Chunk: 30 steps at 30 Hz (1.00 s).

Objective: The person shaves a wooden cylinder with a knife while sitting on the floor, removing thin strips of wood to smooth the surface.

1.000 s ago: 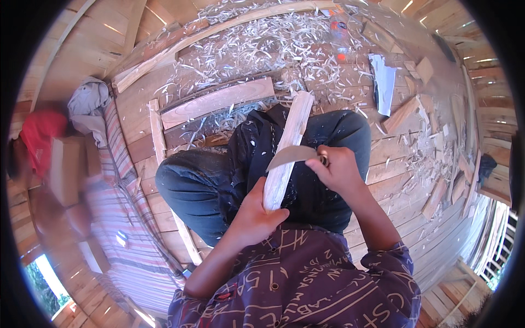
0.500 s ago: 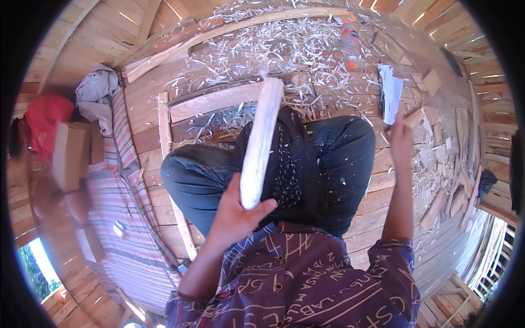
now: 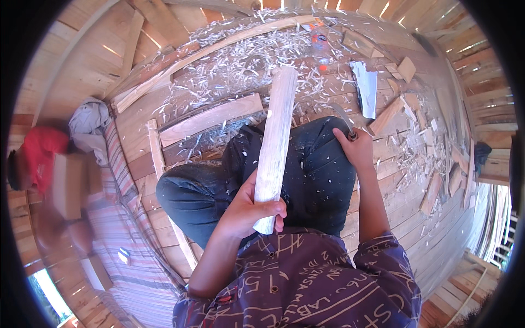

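My left hand (image 3: 252, 210) is closed around the lower end of a pale, peeled wooden stick (image 3: 278, 136), which stands up at a slight tilt over my lap. My right hand (image 3: 356, 146) grips a small knife with a curved blade (image 3: 344, 116) by its handle, close to my right knee. The blade points up and to the left, apart from the stick. A dark cloth (image 3: 240, 156) lies across my lap beneath the stick.
Wood shavings (image 3: 229, 68) cover the far floor around a short plank (image 3: 210, 117). A pale blue-white sheet (image 3: 365, 90) and a plastic bottle (image 3: 320, 46) lie at far right, near scattered wood offcuts (image 3: 432, 194). At left, a person in red (image 3: 44, 153) sits by a striped mat (image 3: 117, 218).
My right hand has come in from the right, from near the pale sheet to my knee, and the curved knife now shows in it. The stick has shifted slightly right and nearer.
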### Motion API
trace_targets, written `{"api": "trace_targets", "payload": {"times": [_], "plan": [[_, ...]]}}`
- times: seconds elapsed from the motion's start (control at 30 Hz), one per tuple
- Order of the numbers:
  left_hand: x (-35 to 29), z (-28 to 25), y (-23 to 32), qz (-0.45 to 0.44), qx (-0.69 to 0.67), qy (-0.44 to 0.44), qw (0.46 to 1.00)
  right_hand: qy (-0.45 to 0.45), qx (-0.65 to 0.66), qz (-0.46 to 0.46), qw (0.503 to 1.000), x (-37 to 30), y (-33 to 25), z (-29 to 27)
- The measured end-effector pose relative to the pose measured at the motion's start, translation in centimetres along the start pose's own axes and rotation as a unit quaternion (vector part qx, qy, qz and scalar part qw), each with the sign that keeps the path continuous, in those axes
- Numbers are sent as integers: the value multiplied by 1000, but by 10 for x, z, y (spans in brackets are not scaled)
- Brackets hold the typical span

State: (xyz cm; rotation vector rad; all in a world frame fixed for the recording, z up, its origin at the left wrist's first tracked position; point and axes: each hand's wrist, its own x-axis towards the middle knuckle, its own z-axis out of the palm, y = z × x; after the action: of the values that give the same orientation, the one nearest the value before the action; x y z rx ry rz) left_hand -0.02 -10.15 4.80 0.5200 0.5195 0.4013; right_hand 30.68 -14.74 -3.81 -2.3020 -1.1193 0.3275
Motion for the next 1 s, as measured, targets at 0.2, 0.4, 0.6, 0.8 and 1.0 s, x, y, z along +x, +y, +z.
{"api": "trace_targets", "payload": {"times": [0.2,0.4,0.6,0.8,1.0], "plan": [[-8,-2,-3,-4,-62,-34,997,17,-2,-18,1000,-6,-10,2],[-5,-4,-10,-56,9,-7,998,-37,-1,-170,985,-44,-73,-7],[-8,10,-9,12,178,56,982,-70,-93,-209,971,-33,-90,-25],[-5,19,-10,66,222,96,968,-22,-90,-193,977,-9,-91,-3],[-19,20,-3,41,258,82,962,43,-125,21,991,54,-89,14]]}}
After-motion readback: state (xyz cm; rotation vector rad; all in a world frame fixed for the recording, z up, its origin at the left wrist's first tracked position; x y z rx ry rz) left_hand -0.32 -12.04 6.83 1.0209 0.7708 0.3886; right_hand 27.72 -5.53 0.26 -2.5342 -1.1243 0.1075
